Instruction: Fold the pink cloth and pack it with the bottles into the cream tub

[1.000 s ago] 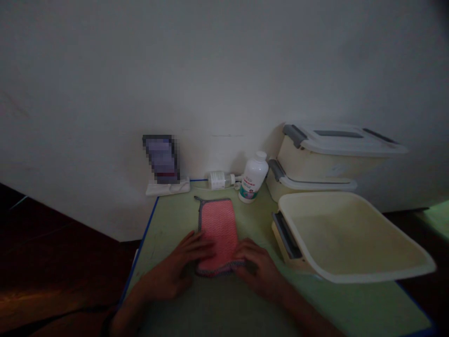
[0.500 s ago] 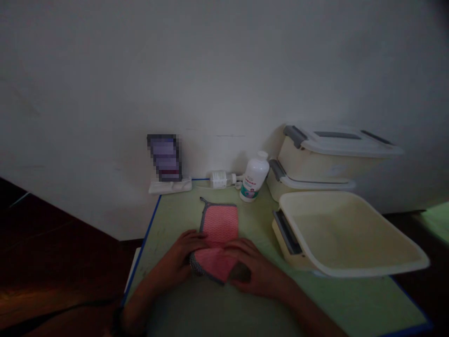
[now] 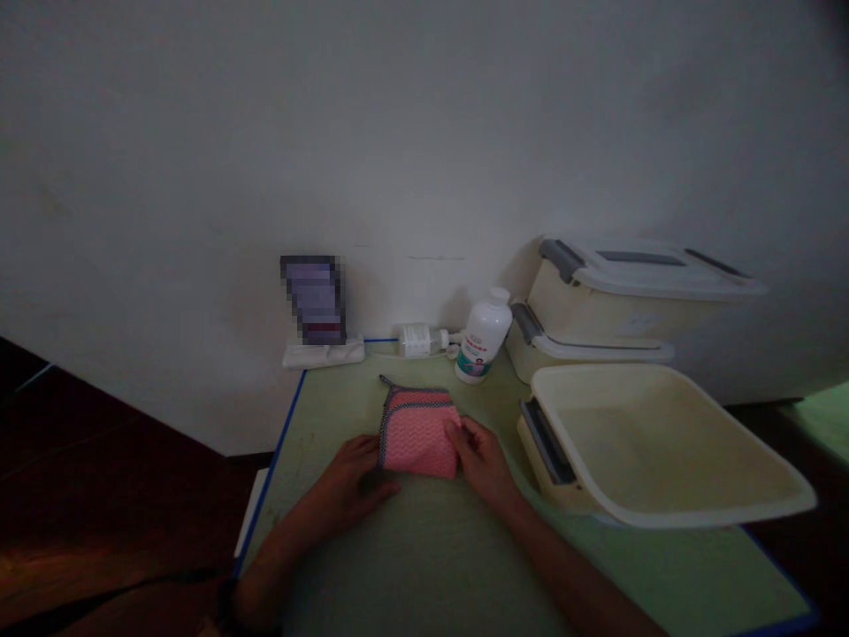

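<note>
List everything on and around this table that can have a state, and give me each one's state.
Pink cloth: folded over, strip of lower layer showing.
Left hand: open, at the cloth's left edge.
Right hand: pinching the cloth's right edge.
White bottle: standing, capped.
Small clear bottle: lying sideways.
Cream bin: lidless.
Upper storage box: lidded, stacked.
Lower storage box: lidded, underneath.
Phone-like device: propped up, display blurred.

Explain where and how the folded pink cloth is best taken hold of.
Probably pinch the pink cloth at the middle of its near edge, coming from the near side: that untrimmed edge looks like the fold, so both layers should lift together, whereas their far edges lie offset.
</note>
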Motion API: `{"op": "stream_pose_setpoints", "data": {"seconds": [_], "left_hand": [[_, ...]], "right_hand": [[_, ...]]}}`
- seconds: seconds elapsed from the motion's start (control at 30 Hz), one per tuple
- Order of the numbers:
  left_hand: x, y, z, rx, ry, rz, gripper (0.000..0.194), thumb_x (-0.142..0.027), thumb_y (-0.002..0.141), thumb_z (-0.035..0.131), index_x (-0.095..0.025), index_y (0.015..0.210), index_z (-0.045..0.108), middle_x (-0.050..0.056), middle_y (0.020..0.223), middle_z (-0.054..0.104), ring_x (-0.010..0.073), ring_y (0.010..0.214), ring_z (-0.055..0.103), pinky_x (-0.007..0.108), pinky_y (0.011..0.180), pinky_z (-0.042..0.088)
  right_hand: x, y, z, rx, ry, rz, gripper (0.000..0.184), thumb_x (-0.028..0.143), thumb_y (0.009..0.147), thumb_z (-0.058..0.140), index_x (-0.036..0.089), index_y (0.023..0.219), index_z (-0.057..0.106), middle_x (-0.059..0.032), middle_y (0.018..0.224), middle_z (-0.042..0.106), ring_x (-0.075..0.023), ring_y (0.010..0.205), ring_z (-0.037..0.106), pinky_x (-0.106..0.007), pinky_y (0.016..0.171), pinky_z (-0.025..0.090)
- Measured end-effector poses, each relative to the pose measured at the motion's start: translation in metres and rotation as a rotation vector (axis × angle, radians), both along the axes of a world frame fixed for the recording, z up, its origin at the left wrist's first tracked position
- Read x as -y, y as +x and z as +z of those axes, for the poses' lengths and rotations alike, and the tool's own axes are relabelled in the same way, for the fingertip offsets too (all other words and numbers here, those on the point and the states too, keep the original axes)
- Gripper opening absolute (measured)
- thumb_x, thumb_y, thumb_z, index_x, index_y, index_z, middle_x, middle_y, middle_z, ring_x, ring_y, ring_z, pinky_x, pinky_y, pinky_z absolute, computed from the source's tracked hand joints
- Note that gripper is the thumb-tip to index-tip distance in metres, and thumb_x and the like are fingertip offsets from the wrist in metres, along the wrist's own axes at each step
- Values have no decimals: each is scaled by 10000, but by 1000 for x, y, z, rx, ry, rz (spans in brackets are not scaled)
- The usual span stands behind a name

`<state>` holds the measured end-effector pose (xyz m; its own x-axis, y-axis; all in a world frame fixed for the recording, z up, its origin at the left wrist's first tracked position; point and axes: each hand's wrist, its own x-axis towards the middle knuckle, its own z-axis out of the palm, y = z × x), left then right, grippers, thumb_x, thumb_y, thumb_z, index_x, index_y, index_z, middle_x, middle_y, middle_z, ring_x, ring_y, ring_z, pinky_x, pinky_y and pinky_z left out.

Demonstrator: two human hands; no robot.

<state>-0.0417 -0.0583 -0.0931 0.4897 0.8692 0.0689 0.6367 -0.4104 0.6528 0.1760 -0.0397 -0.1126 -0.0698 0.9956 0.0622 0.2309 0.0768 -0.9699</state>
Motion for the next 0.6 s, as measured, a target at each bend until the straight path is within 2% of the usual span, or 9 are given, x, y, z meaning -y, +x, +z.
{"op": "stream_pose_setpoints", "data": {"seconds": [0.07, 0.13, 0.23, 0.3, 0.4, 0.47, 0.53, 0.6], "left_hand": [[-2, 1, 2, 43, -84, 70, 200, -305, 829, 484, -188, 911, 625, 69, 958, 664, 223, 916, 599, 383, 835, 473], [-3, 1, 5, 136, -178, 145, 195, -308, 861, 424, -194, 858, 583, 42, 853, 676, 196, 809, 630, 341, 756, 503], [-4, 1, 5, 275, -251, 211, 152, -323, 868, 416, -206, 915, 502, 36, 861, 688, 186, 785, 647, 323, 729, 508], [-4, 0, 1, 301, -247, 261, 195, -325, 854, 441, -204, 1007, 434, 33, 822, 694, 185, 752, 652, 327, 709, 509], [-4, 1, -6, 301, -181, 352, 421, -316, 830, 471, -193, 1191, 293, 6, 768, 684, 174, 706, 654, 332, 700, 506], [-6, 2, -10, 305, -140, 387, 512, -319, 819, 483, -192, 1254, 244, 14, 821, 675, 165, 706, 657, 320, 687, 509], [-7, 2, -14, 297, -112, 389, 522, -323, 808, 492, -202, 1262, 262, 43, 943, 650, 151, 682, 658, 291, 629, 512], [-9, 1, -16, 271, -79, 375, 500, -316, 801, 497, -215, 1248, 296, 68, 1064, 599, 129, 625, 648, 265, 557, 503]], "right_hand": [[-1, 0, 0, -25, 0, 18, 301, 448, 834, 460, 168, 746, 524, 35, 599, 453, -108, 553, 440, -221, 499, 355], [-2, 0, 0, -60, -3, 84, 282, 410, 819, 502, 160, 941, 544, 3, 691, 553, -135, 629, 523, -243, 569, 417], [-8, 0, 0, -38, -3, 143, 424, 349, 798, 542, 143, 1161, 463, -22, 753, 619, -158, 693, 577, -271, 629, 449], [-11, -3, 0, 46, 25, 76, 461, 322, 806, 522, 118, 1209, 429, -16, 705, 622, -155, 642, 569, -272, 604, 439], [-10, -8, -1, 267, 134, -39, 446, 264, 823, 467, 118, 1242, 426, -15, 681, 623, -154, 594, 542, -287, 602, 418], [-5, -9, -2, 425, 222, -53, 375, 218, 823, 446, 157, 1189, 499, -47, 803, 659, -171, 690, 563, -322, 693, 409], [1, -9, -3, 514, 278, -50, 280, 191, 821, 441, 188, 1059, 589, -60, 939, 664, -189, 821, 569, -350, 782, 377], [4, -7, -4, 537, 285, -47, 227, 183, 825, 437, 194, 953, 625, -54, 945, 665, -192, 863, 566, -348, 798, 363]]}}
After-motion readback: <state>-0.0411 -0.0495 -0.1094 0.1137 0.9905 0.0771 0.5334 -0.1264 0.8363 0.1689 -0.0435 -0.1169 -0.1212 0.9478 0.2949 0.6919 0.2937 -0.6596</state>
